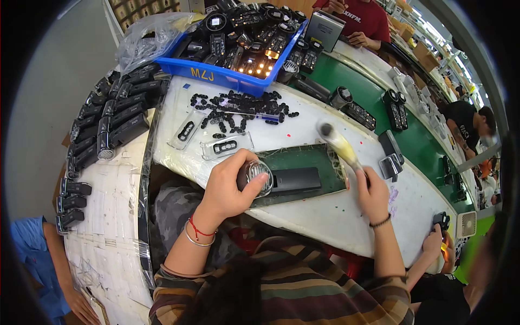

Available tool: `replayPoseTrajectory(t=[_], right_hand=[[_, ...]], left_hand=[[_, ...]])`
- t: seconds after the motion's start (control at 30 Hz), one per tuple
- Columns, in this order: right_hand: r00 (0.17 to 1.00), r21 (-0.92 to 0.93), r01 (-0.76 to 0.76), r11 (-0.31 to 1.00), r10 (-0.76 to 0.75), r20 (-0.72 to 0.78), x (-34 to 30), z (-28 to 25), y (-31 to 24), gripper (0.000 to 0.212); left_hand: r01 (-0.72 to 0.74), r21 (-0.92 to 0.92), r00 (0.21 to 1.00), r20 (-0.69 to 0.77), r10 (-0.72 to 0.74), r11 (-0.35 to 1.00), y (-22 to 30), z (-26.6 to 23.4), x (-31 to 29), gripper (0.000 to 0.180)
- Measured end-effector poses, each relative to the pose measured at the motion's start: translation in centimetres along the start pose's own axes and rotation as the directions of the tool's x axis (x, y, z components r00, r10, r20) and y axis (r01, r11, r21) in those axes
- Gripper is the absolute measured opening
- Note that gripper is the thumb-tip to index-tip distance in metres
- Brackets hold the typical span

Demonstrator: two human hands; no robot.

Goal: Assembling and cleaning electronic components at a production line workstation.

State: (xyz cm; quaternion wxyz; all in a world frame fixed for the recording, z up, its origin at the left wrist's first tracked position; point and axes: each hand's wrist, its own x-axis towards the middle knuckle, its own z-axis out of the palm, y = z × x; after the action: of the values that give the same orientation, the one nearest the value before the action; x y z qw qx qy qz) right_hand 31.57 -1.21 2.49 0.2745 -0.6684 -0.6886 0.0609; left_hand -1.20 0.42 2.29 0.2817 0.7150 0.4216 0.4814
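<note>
My left hand [230, 181] is wrapped round the round, clear-fronted head of a black handheld device, which looks like a small fan. The device's flat black body [297, 180] lies on a green mat [276, 158]. In my right hand [372, 196] is a hammer-like tool [339, 143] with a pale yellow length and a dark end, raised over the mat's right edge and smeared by motion. Just beyond the mat sit two clear plastic holders [227, 145] [187, 131], each with a black oblong part, beside a pile of small black parts [238, 105].
A blue bin [216, 76] heaped with black devices stands at the back, a plastic bag [149, 43] at its left. Rows of black devices [127, 130] line the left table. A green conveyor belt [319, 89] carries more. Other people work at right, far side and lower left.
</note>
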Motion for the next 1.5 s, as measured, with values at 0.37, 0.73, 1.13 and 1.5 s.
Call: replayPoseTrajectory(t=[0.37, 0.73, 1.13, 1.5], right_hand=[[0.580, 0.287, 0.792, 0.539, -0.811, -0.076, 5.4, 6.0, -9.5, 0.063], [0.835, 0.941, -0.275, 0.197, -0.436, 0.336, 4.6, 7.7, -8.8, 0.056], [0.843, 0.914, -0.341, 0.217, -0.360, 0.400, 4.7, 7.3, -9.4, 0.045], [0.783, 0.716, 0.260, 0.647, -0.576, 0.236, 4.7, 4.7, -9.0, 0.053]], left_hand=[[-0.026, -0.487, 0.953, -0.276, -0.125, 0.873, 1.3, 0.0, 0.5, 0.029], [0.072, -0.548, 0.984, -0.098, -0.150, 0.833, 0.0, 4.7, 1.8, 0.048], [0.117, -0.494, 0.978, -0.094, -0.187, 0.861, -0.7, 4.8, 2.3, 0.052], [0.380, -0.707, 0.924, 0.259, -0.282, 0.597, 1.6, 2.5, 0.1, 0.097]])
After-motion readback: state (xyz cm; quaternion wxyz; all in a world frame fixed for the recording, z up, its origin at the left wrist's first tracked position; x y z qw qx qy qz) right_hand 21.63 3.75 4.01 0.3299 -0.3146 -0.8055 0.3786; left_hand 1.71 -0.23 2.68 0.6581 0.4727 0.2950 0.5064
